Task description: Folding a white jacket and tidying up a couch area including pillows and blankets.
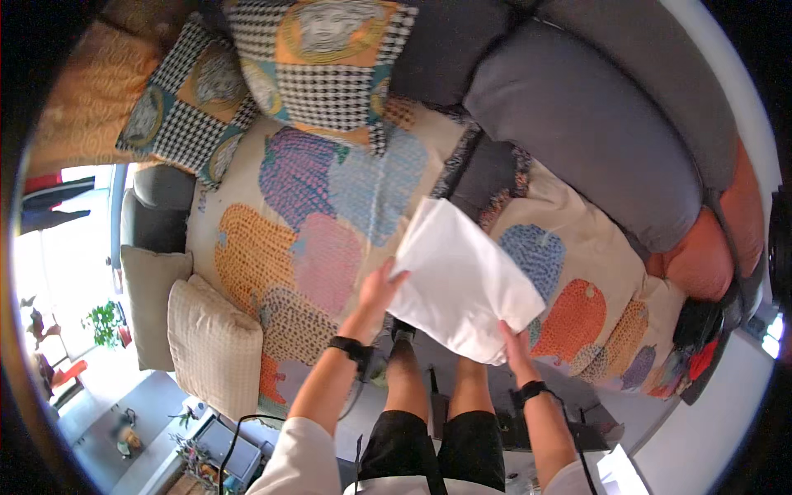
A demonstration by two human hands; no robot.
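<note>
Between my two hands hangs a folded piece of white cloth (464, 278), roughly rectangular and slightly creased. My left hand (378, 289) grips its left edge, with the thumb lying on top. At the lower right corner, my right hand (517, 351) pinches the cloth; the fingers beneath are hidden. The bundle is held above a sofa covered by beige throws with colourful fruit-like prints, one throw (396, 241) to the left and another throw (606, 260) to the right. A strip of dark grey seat (486, 167) shows between them.
Two patterned houndstooth cushions, one upright (325, 93) and one leaning (185, 105), rest at the back left. A cream cushion (213, 346) and a beige cushion (158, 309) stand at the left end. Large grey back cushions (581, 117) line the right, beside a coral cushion (696, 260).
</note>
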